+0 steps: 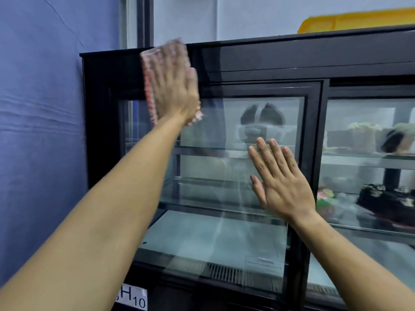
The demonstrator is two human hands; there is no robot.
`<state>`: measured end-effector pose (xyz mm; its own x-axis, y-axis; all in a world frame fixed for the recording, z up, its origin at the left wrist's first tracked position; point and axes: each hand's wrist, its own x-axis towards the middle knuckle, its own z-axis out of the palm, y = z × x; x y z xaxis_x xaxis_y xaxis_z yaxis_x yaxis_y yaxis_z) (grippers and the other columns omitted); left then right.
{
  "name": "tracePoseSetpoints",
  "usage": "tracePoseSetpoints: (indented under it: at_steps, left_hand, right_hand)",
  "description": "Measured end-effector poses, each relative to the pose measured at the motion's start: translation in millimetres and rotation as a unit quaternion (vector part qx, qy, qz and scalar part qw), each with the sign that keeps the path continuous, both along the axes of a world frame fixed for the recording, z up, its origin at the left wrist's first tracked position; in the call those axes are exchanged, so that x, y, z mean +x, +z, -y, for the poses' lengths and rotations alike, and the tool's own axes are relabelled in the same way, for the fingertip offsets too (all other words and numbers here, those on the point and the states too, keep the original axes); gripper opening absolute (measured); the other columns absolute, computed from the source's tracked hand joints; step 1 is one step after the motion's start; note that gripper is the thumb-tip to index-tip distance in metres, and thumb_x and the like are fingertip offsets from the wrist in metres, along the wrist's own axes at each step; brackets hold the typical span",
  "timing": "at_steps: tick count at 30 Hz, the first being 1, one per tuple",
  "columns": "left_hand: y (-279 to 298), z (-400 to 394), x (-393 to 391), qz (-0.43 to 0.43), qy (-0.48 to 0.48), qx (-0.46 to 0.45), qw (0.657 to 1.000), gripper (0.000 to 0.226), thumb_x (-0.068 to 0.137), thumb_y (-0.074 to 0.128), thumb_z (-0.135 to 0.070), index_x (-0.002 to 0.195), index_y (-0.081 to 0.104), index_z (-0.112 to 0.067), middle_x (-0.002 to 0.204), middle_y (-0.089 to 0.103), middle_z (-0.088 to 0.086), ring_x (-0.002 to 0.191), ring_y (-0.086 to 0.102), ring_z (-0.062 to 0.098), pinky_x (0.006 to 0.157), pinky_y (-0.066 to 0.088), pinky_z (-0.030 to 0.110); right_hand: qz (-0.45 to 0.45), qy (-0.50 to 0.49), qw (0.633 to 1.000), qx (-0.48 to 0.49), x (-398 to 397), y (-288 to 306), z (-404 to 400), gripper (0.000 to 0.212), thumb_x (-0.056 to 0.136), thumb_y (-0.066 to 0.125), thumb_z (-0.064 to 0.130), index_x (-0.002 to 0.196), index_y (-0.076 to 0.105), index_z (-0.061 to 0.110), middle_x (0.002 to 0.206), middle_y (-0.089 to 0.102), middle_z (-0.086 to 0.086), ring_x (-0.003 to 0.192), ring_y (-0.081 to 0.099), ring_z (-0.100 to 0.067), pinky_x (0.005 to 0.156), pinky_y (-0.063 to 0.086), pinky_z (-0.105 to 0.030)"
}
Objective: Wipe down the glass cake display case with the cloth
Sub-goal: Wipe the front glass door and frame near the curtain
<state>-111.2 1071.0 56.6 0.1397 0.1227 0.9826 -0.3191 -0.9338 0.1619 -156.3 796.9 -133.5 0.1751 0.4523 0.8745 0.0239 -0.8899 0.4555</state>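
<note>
Cloth (150,86) is pressed flat under the spread left hand (173,86) at the display case (258,61) top-left corner, while the glass door (224,232) is probably steadied by the open-palmed right hand (280,185).

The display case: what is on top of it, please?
On the display case, at its right end, lies a yellow plastic thing, perhaps a tray or bin. Only its upper part shows; the case's black top edge hides its base and the surface behind.
</note>
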Motion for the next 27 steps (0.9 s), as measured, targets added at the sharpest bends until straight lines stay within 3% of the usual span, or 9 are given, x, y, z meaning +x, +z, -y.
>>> tracePoseSetpoints:
  at_steps: [4, 8, 11, 14, 18, 23, 27]
  left_hand:
    - [-3, 77, -22, 0.041, -0.043, 0.194, 0.979, 0.063, 0.11, 0.021, -0.041, 0.167, 0.015, -0.016, 0.174, 0.007, 0.014, 0.161, 0.004, 0.035, 0.129, 0.004, 0.057]
    - [-12, 54, -14, 0.053, -0.053, 0.304, 0.95, 0.057, 0.111, 0.026, -0.037, 0.167, 0.023, -0.024, 0.174, 0.014, 0.008, 0.161, 0.007, 0.033, 0.129, 0.008, 0.055]
    - [-18, -16, 1, 0.026, 0.003, 0.285, 0.958, 0.056, 0.113, 0.019, -0.038, 0.168, 0.012, -0.031, 0.176, 0.004, 0.005, 0.162, -0.001, 0.032, 0.13, 0.002, 0.056]
    - [-33, -76, 4, -0.026, -0.011, 0.162, 0.986, 0.056, 0.113, 0.021, -0.038, 0.166, 0.003, -0.04, 0.176, -0.004, 0.001, 0.162, -0.01, 0.026, 0.13, -0.011, 0.045]
    - [-27, -35, -12, -0.045, -0.032, 0.063, 0.997, 0.058, 0.11, 0.017, -0.049, 0.166, 0.003, -0.041, 0.176, -0.005, 0.003, 0.161, -0.009, 0.031, 0.13, -0.008, 0.05]
    - [1, 71, -31, 0.027, -0.028, 0.201, 0.979, 0.06, 0.11, 0.02, -0.05, 0.167, 0.014, -0.033, 0.175, 0.003, 0.009, 0.161, -0.001, 0.033, 0.127, -0.01, 0.049]
    - [6, 113, -41, 0.064, -0.028, 0.359, 0.931, 0.059, 0.11, 0.019, -0.05, 0.166, 0.02, -0.032, 0.175, 0.01, 0.009, 0.161, 0.005, 0.034, 0.13, 0.001, 0.054]
  right_hand:
    - [0.004, -0.005, 1.0, -0.001, 0, 1, -1, 0.068, 0.109, 0.038, 0.039, 0.166, 0.016, 0.01, 0.174, 0.008, -0.014, 0.161, 0.01, -0.032, 0.13, 0.018, -0.051]
    - [0.008, -0.006, 1.0, -0.008, -1, 2, 0, 0.066, 0.11, 0.035, 0.039, 0.166, 0.017, 0.01, 0.174, 0.009, -0.014, 0.161, 0.01, -0.032, 0.13, 0.015, -0.05]
    - [0.003, -0.005, 1.0, -0.003, 0, 1, 1, 0.066, 0.11, 0.034, 0.039, 0.166, 0.017, 0.01, 0.174, 0.009, -0.013, 0.161, 0.01, -0.031, 0.13, 0.015, -0.05]
    - [-0.002, -0.004, 1.0, 0.002, 1, 1, -1, 0.065, 0.11, 0.032, 0.039, 0.166, 0.016, 0.01, 0.174, 0.009, -0.013, 0.161, 0.009, -0.031, 0.13, 0.016, -0.051]
    - [-0.001, -0.008, 1.0, 0.001, 1, 1, 0, 0.066, 0.11, 0.032, 0.039, 0.166, 0.016, 0.011, 0.174, 0.009, -0.013, 0.161, 0.009, -0.031, 0.13, 0.018, -0.051]
    - [-0.001, -0.003, 1.0, -0.002, 0, 1, -1, 0.065, 0.109, 0.032, 0.039, 0.166, 0.017, 0.01, 0.174, 0.01, -0.013, 0.161, 0.01, -0.032, 0.13, 0.018, -0.051]
    - [-0.003, -0.005, 1.0, -0.001, -1, 1, -1, 0.066, 0.109, 0.033, 0.039, 0.166, 0.018, 0.01, 0.174, 0.01, -0.014, 0.161, 0.01, -0.032, 0.129, 0.02, -0.051]
